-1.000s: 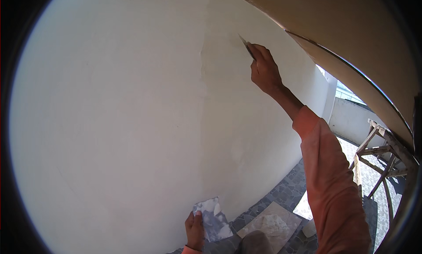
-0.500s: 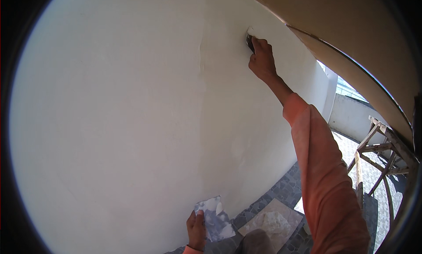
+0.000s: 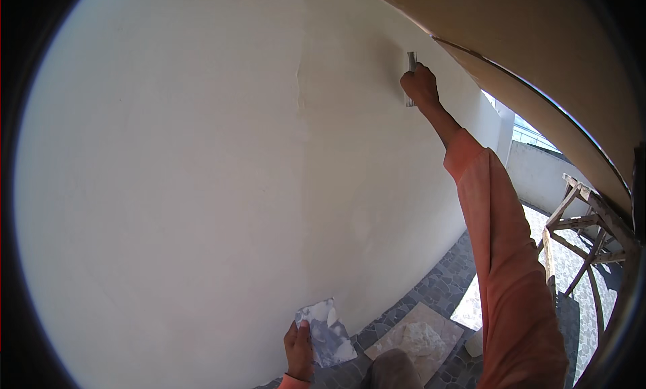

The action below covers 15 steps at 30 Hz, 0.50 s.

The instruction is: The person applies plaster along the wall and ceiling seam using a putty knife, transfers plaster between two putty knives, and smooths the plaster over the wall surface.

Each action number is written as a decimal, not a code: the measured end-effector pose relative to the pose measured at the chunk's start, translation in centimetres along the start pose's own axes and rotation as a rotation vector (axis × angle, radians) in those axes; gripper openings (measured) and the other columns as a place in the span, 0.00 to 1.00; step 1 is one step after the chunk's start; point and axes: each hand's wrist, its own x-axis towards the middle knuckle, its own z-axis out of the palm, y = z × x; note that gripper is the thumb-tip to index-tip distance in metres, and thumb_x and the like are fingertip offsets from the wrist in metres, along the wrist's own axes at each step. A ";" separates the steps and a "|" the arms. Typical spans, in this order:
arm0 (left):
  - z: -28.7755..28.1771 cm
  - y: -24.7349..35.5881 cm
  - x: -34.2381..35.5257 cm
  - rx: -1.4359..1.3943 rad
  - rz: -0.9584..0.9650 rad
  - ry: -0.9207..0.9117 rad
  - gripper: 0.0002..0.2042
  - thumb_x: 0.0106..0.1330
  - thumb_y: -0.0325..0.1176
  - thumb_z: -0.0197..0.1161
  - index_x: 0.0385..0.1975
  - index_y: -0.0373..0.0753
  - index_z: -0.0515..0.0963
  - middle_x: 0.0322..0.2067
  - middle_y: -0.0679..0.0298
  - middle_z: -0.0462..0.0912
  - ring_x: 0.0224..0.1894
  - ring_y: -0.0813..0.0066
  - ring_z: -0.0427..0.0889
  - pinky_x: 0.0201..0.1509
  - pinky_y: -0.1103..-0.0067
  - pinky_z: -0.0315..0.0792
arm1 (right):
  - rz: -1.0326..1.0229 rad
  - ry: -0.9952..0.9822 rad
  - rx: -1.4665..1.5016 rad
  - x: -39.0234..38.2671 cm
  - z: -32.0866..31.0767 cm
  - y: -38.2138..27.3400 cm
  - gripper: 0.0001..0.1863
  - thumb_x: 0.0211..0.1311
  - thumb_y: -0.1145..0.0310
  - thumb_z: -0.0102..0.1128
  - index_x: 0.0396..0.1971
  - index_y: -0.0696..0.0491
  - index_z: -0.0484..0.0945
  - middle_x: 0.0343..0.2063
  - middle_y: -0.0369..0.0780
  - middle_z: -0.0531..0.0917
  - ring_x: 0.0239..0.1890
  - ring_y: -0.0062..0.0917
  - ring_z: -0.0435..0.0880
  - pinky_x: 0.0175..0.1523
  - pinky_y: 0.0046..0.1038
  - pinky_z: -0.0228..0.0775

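Scraper (image 3: 412,58): located at the upper right part of the pale wall (image 3: 188,187), in the right hand (image 3: 420,86). That hand is closed around it, fingers curled; parts of the tool show above and below the fist. Contact between the tool and the wall cannot be confirmed from this view. Left hand (image 3: 299,352): closed on the left edge of a flat grey plate (image 3: 326,342), thumb on the upper face, other fingers largely hidden. White patches of paste are noted on the plate, which is held low, near the wall. Wall: a vertical boundary divides a lighter area from a slightly darker one, with a short raised ridge in its upper portion. Floor (image 3: 439,280): grey, stone-patterned, bearing a board (image 3: 385,347) with a whitish heap (image 3: 422,336) on it. A wooden trestle (image 3: 577,223) stands at right.
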 end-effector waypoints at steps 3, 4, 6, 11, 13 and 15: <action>0.3 0.2 -0.1 0.016 0.013 0.013 0.11 0.76 0.34 0.52 0.44 0.33 0.76 0.30 0.73 0.76 0.30 0.87 0.69 0.33 0.86 0.63 | -0.017 -0.015 -0.039 0.2 0.6 -1.6 0.19 0.60 0.71 0.48 0.48 0.66 0.76 0.50 0.58 0.77 0.53 0.49 0.80 0.55 0.45 0.75; 0.2 0.1 -0.1 0.017 0.018 0.011 0.11 0.76 0.34 0.52 0.44 0.33 0.76 0.30 0.73 0.76 0.29 0.88 0.69 0.33 0.86 0.63 | -0.070 0.013 -0.065 0.1 0.9 -2.3 0.19 0.60 0.71 0.48 0.48 0.66 0.76 0.50 0.58 0.77 0.52 0.50 0.80 0.55 0.45 0.75; -0.1 0.0 0.0 0.017 0.021 0.012 0.11 0.76 0.34 0.52 0.44 0.33 0.76 0.30 0.73 0.76 0.29 0.88 0.68 0.33 0.86 0.63 | -0.187 0.051 -0.093 -1.0 1.6 -3.3 0.19 0.61 0.72 0.49 0.49 0.66 0.75 0.49 0.57 0.77 0.51 0.49 0.80 0.55 0.45 0.75; -0.9 -0.2 0.2 0.010 -0.007 0.001 0.12 0.76 0.34 0.52 0.48 0.32 0.76 0.30 0.73 0.76 0.29 0.88 0.68 0.33 0.86 0.62 | -0.811 0.106 0.049 -5.2 2.8 -2.7 0.19 0.67 0.76 0.48 0.57 0.59 0.72 0.48 0.47 0.75 0.51 0.42 0.76 0.56 0.40 0.73; 0.3 0.4 -0.1 -0.003 0.009 0.013 0.12 0.76 0.34 0.52 0.48 0.32 0.76 0.30 0.73 0.76 0.29 0.88 0.68 0.33 0.86 0.62 | -0.811 0.135 0.093 -4.9 1.8 -1.8 0.17 0.68 0.76 0.47 0.56 0.59 0.73 0.48 0.46 0.76 0.47 0.42 0.78 0.53 0.39 0.73; 0.6 0.5 -0.2 -0.014 0.027 0.026 0.12 0.76 0.34 0.52 0.48 0.32 0.76 0.30 0.73 0.76 0.29 0.88 0.68 0.33 0.86 0.63 | -0.758 0.219 0.180 -3.9 0.8 -0.8 0.15 0.70 0.74 0.47 0.53 0.60 0.73 0.45 0.48 0.77 0.40 0.43 0.81 0.49 0.39 0.73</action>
